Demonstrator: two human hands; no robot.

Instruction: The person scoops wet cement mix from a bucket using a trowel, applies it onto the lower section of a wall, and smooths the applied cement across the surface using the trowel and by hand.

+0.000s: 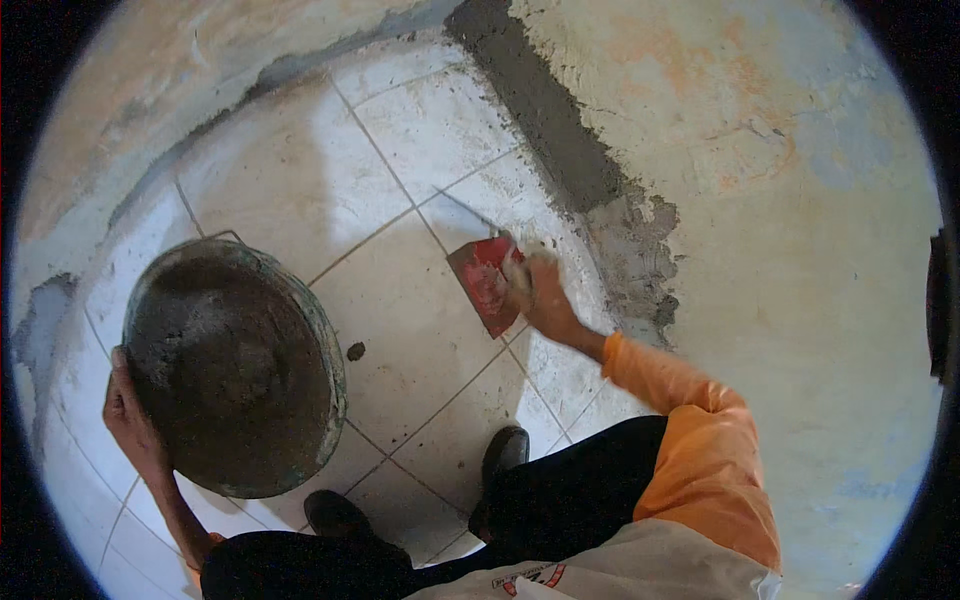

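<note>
My left hand [134, 418] grips the left side of a round bucket [331, 340], its fingers out of sight behind the wall. Dark grey wet mortar [225, 380] lies inside the bucket, and pale crusted residue coats its rim. Closed around the back of a red plastering float [478, 278] is my right hand [543, 297], which hides the handle. The float's flat blade hangs over the tiles, apart from the wall, with greyish smears on it. To the right, a band of grey mortar [545, 110] runs along the foot of the wall.
White floor tiles [390, 300] carry scattered crumbs and one dark mortar lump [356, 351]. A rougher mortar patch [630, 250] continues the band along the yellowish wall [790, 300]. Another wall [130, 110] stands at the far left. My shoes [505, 452] are close to the bucket.
</note>
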